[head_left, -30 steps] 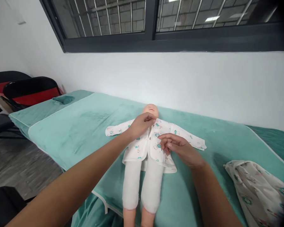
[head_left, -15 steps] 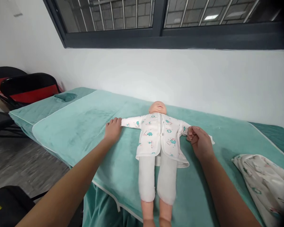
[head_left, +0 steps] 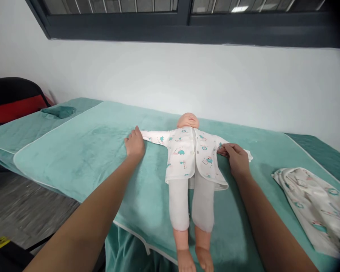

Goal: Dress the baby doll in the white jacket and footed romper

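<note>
In the middle of the green cover (head_left: 73, 151), a baby doll (head_left: 188, 120) is laid on its back, with its head at the far side and its bare feet at the near edge of view. It is dressed in a white printed jacket (head_left: 181, 153), whose two front edges are set close together at the neck and parted toward the hem, and in white leggings (head_left: 179, 204) that are ended above the ankles. Both sleeves are spread outward.

At the left, the end of the left sleeve (head_left: 158, 137) is covered by the left hand (head_left: 135, 143); its fingers are held close together, but whether the cuff is gripped or only pressed cannot be told. At the right, the right sleeve (head_left: 219, 141) is pinched between the thumb and bent fingers of the right hand (head_left: 234, 156), and the white sleeve end is seen just beyond the knuckles.

To the right, well apart from the doll, a printed cloth (head_left: 311, 204) is left bunched on the cover. At the far left, a black and red chair (head_left: 15, 107) is partly seen.
</note>
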{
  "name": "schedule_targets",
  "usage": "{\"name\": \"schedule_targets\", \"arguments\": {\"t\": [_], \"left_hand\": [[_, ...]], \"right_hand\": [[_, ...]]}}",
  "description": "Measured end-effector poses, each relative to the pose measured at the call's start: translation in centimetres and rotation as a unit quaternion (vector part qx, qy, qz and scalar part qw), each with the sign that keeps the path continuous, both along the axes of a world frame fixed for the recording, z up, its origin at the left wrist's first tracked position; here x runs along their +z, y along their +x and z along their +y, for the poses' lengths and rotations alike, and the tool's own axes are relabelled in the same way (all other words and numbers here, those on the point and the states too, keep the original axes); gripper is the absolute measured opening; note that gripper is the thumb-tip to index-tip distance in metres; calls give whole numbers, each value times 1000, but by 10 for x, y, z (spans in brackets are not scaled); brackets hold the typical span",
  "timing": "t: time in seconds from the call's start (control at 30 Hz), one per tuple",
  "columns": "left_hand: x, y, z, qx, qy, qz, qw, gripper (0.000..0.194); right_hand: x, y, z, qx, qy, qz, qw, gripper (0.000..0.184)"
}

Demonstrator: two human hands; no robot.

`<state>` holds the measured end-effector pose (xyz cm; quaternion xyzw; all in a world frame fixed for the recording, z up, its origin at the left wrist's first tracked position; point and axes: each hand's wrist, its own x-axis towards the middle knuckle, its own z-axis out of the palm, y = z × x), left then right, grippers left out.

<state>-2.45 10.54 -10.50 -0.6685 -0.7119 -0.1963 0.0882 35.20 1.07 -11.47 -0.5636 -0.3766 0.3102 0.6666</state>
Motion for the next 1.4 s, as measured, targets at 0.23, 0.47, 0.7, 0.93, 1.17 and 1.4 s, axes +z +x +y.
{"name": "schedule_targets", "arguments": {"t": [0.23,0.47,0.7,0.93,1.17,1.4], "left_hand": [[-1,3,-11,43,7,-21,999,59],[-7,11,-48,32,79,-57,995,54],[-16,30,-90,-71,119,-6,990,49],[-19,35,-94,-104,64,21,992,35],[-16,37,-92,-112,46,46,992,28],[-17,39,-90,-149,30,89,984,28]], "right_hand": [[1,-8,-18,-15,-30,-117,993,20],[-1,-34,-79,101,-38,-242,964,40],[-9,-45,-110,109,26,-306,945,29],[-14,-51,-118,151,61,-369,915,18],[-18,-52,-121,136,22,-389,911,27],[-13,-53,-129,67,55,-427,900,25]]}}
